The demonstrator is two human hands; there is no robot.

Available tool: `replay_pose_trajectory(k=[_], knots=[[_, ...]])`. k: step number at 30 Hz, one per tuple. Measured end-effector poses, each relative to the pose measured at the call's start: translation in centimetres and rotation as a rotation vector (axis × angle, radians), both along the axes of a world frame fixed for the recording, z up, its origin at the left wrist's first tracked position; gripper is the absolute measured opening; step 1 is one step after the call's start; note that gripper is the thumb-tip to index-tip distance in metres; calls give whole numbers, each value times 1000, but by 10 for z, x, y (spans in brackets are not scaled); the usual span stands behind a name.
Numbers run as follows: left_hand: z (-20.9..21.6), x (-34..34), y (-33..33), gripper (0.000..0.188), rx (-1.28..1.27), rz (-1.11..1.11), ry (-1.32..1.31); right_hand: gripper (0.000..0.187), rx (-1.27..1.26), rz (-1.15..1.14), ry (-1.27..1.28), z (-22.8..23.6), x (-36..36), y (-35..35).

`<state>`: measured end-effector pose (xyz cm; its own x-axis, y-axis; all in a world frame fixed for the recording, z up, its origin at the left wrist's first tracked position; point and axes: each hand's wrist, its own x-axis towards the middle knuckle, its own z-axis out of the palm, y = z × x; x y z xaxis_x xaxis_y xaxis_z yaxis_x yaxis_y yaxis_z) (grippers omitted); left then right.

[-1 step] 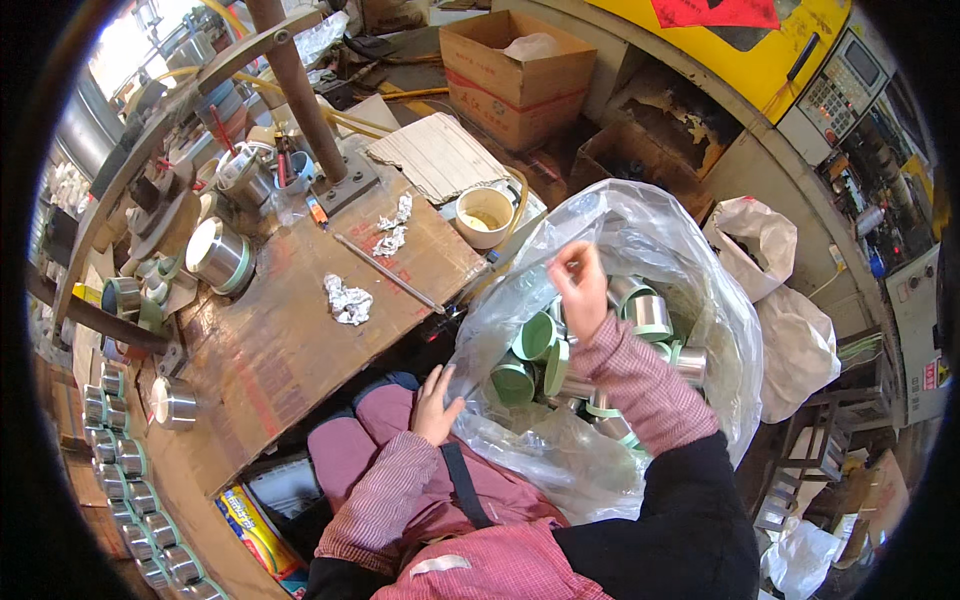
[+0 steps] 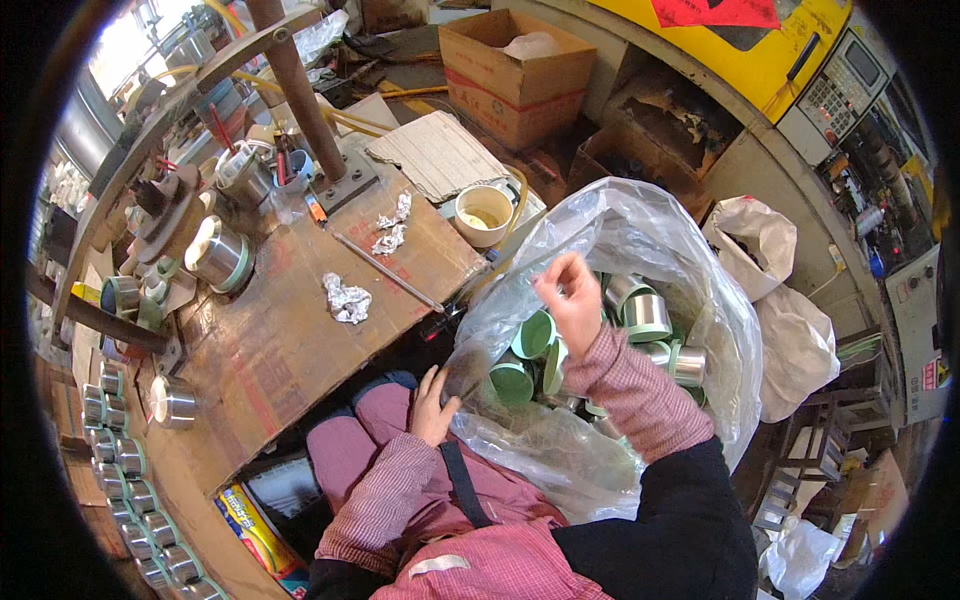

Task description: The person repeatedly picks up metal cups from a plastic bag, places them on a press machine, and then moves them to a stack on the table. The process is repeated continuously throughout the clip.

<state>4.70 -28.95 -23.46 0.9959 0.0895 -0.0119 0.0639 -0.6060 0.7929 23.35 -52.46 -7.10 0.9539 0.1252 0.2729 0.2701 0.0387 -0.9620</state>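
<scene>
Over a large clear plastic bag (image 2: 700, 240) to my right, my right hand (image 2: 573, 302) is raised with its fingertips pinched together. What they hold, if anything, is too small to make out. Under that hand, the bag holds several shiny metal cylinders with green rims, such as a metal cylinder (image 2: 646, 314) and an open green cup-like piece (image 2: 511, 383). My left hand (image 2: 431, 412) is at the bag's near left edge, above my lap, its fingers curled against the plastic. A dark blurred patch (image 2: 465, 375) shows beside its fingertips.
On the wooden table (image 2: 290, 370) at left lie crumpled foil (image 2: 346, 298), a metal rod (image 2: 385, 270) and a cream bowl (image 2: 484, 215). Rows of metal cylinders (image 2: 130, 458) line the far left. A cardboard box (image 2: 515, 85) stands behind; paper sacks (image 2: 797, 345) stand right of the bag.
My right hand has shifted slightly left and toward me, still pinched. A dark blurred patch has appeared beside my left fingertips, which have drawn in a little.
</scene>
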Motion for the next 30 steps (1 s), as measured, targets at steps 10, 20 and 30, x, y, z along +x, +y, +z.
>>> replay_pose_trajectory(k=[10, 20, 30], knots=[[19, -27, 13, 45, -248, 234, -81, 29, 1405, 1525, 35, 163, -127, 90], [114, -147, 71, 36, -23, 389, -323, 40, 1640, 2242, 845, 207, -238, 176], [172, -393, 294, 41, 622, 1260, -187, 41, 1566, 2294, 977, 200, -266, 201]])
